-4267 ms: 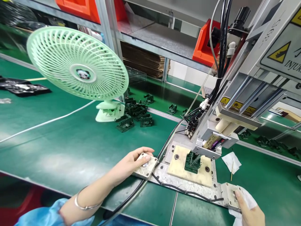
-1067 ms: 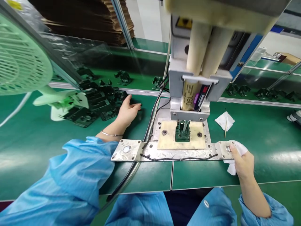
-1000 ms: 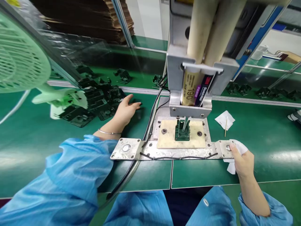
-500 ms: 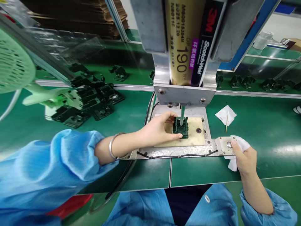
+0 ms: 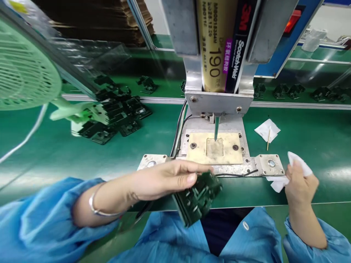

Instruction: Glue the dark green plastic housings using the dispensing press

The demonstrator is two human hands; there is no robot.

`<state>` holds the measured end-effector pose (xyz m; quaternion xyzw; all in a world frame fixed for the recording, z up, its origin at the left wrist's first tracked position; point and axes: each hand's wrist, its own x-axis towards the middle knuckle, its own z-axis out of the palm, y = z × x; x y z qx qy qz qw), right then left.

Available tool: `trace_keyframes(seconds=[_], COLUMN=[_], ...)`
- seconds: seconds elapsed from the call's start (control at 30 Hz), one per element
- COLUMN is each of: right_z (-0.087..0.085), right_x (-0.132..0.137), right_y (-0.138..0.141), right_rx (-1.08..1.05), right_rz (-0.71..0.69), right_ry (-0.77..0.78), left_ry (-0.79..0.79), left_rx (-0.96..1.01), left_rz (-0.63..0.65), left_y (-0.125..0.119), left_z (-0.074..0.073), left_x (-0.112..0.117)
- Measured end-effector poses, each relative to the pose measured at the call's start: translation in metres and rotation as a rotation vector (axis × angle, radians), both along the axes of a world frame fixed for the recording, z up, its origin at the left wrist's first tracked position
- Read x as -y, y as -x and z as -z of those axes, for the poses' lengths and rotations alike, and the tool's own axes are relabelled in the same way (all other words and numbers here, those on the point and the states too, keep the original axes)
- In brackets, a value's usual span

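My left hand (image 5: 167,179) grips a dark green plastic part (image 5: 197,198) and holds it over the table's front edge, close to my body. My right hand (image 5: 299,182) is closed on a white cloth (image 5: 297,166), just right of the fixture's right button plate (image 5: 270,164). The cream fixture block (image 5: 214,148) has an empty square recess under the dispenser needle (image 5: 216,128). The adhesive cartridge (image 5: 219,44) hangs in its metal holder above it. The left button plate (image 5: 151,161) shows behind my left hand.
A heap of dark green parts (image 5: 115,117) lies at the left by a pale green fan (image 5: 24,69). A folded white wipe with a stick (image 5: 267,130) lies right of the fixture. Black cables (image 5: 178,128) run along the fixture's left side. More parts line the far belt (image 5: 301,91).
My left hand has lifted the green part out of the fixture recess and brought it toward me. My right hand has come off the right button plate, still holding the cloth.
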<state>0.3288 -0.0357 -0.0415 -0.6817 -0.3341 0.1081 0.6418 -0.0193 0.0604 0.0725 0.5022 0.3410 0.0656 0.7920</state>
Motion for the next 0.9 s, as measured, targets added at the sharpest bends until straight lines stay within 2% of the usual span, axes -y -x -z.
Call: trace_keyframes(seconds=[0.03, 0.1, 0.17, 0.2, 0.27, 0.37, 0.5, 0.7, 0.77, 0.9], right_z=[-0.01, -0.04, -0.077, -0.094, -0.121, -0.139, -0.134, -0.131, -0.133, -0.135], right_x=[0.007, 0.021, 0.03, 0.031, 0.027, 0.013, 0.0, 0.008, 0.006, -0.005], right_y=[0.007, 0.026, 0.05, 0.062, 0.084, 0.106, 0.115, 0.101, 0.1, 0.106], right_rx=[0.018, 0.131, 0.395, 0.489, 0.547, 0.58, 0.658, 0.686, 0.745, 0.873], right_rz=[-0.059, -0.337, -0.934, -1.107, -1.277, -1.383, -1.43, -1.515, -1.506, -1.377], right_ry=[-0.081, -0.253, -0.148, -0.152, -0.166, -0.179, -0.054, 0.095, 0.087, -0.009], left_ry=[0.057, 0.177, 0.225, 0.211, 0.148, 0.091, 0.105, 0.171, 0.17, 0.11], left_rx=[0.067, 0.166, 0.199, 0.191, 0.149, 0.121, 0.058, 0.096, 0.125, 0.206], left_rz=[0.028, 0.095, 0.139, 0.138, 0.116, 0.154, 0.191, 0.278, 0.265, 0.26], left_y=[0.002, -0.001, -0.008, -0.012, -0.019, -0.024, -0.023, -0.026, -0.028, -0.032], left_z=[0.004, 0.01, 0.012, 0.012, 0.012, 0.013, 0.015, 0.016, 0.016, 0.011], left_x=[0.009, 0.026, 0.04, 0.045, 0.051, 0.052, 0.048, 0.044, 0.042, 0.034])
